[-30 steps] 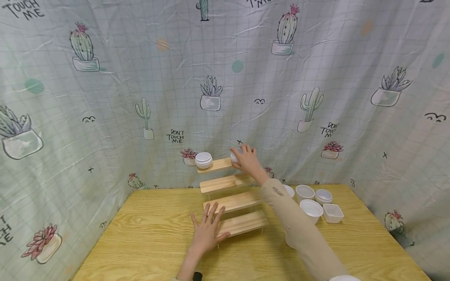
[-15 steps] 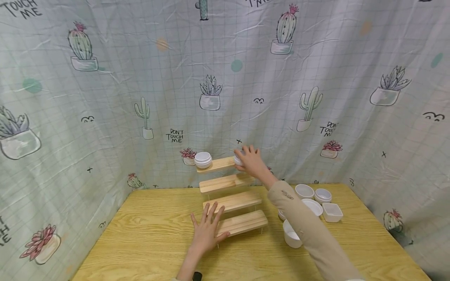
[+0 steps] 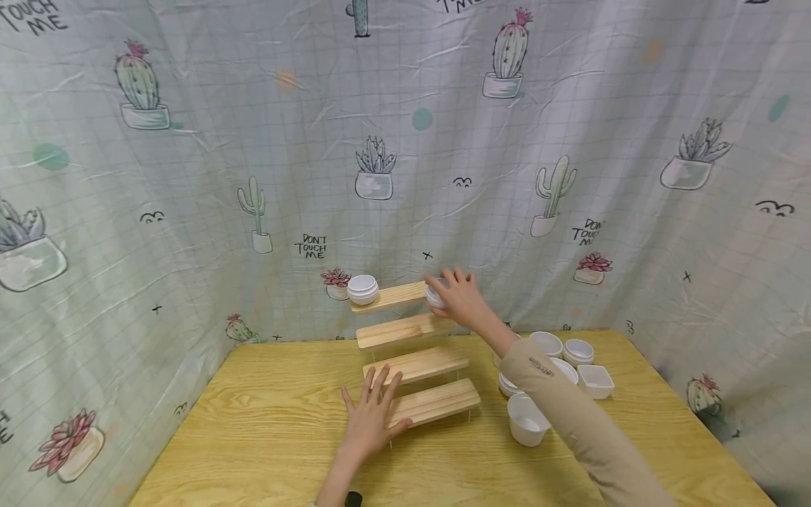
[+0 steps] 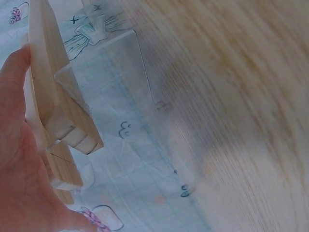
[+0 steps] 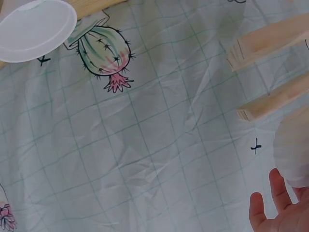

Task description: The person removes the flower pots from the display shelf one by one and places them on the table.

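Note:
A wooden stand (image 3: 437, 405) with several stepped shelves stands on the table in the head view. My right hand (image 3: 465, 303) grips a small white jar (image 3: 434, 294) at the right end of the top shelf. Part of that jar is hidden by the fingers; the right wrist view catches its pale side (image 5: 293, 150) above the fingertips. A similar white jar (image 3: 363, 289) sits at the top shelf's left end. With fingers spread, my left hand (image 3: 369, 422) rests on the left ends of the two lowest shelves. In the left wrist view it lies along the wooden edges (image 4: 50, 87).
Right of the stand are several white containers, among them a deep tub (image 3: 528, 420), a round bowl (image 3: 546, 343), a ridged jar (image 3: 578, 352) and a square box (image 3: 595, 381). A cactus-print curtain (image 3: 405, 232) hangs behind the wooden table (image 3: 253, 415).
My right hand has shifted a little to the right along the top shelf with the white jar. The right forearm has swung rightward, uncovering the deep tub. My left hand stays in place.

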Available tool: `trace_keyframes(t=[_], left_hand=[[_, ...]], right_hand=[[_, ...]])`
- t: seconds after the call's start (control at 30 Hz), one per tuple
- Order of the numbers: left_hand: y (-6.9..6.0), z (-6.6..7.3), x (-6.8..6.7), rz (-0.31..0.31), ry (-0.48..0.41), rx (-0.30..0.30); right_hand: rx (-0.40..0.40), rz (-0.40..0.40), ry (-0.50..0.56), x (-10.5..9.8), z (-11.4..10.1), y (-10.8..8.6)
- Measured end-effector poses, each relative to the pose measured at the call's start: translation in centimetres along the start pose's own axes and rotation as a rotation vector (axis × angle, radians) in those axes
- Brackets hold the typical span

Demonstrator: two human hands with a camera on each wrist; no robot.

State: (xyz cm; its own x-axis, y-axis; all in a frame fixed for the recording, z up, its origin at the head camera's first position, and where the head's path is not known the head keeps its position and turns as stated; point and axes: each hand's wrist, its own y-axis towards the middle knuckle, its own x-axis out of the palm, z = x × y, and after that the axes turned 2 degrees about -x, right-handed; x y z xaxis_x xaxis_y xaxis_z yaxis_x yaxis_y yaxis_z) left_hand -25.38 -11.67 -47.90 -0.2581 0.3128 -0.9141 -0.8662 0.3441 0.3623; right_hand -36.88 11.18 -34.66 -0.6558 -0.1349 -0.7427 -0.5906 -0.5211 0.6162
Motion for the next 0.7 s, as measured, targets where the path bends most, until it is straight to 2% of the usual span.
trace_keyframes(t=[0.13, 0.7], left_hand=[[0.0, -0.1, 0.1, -0.001, 0.004, -0.001], [0.0, -0.1, 0.3, 0.025, 0.013, 0.012]], right_hand=[[-0.010, 0.028, 0.021, -0.4, 0.0, -0.8], [-0.031, 0.025, 0.061, -3.1, -0.5, -4.8]])
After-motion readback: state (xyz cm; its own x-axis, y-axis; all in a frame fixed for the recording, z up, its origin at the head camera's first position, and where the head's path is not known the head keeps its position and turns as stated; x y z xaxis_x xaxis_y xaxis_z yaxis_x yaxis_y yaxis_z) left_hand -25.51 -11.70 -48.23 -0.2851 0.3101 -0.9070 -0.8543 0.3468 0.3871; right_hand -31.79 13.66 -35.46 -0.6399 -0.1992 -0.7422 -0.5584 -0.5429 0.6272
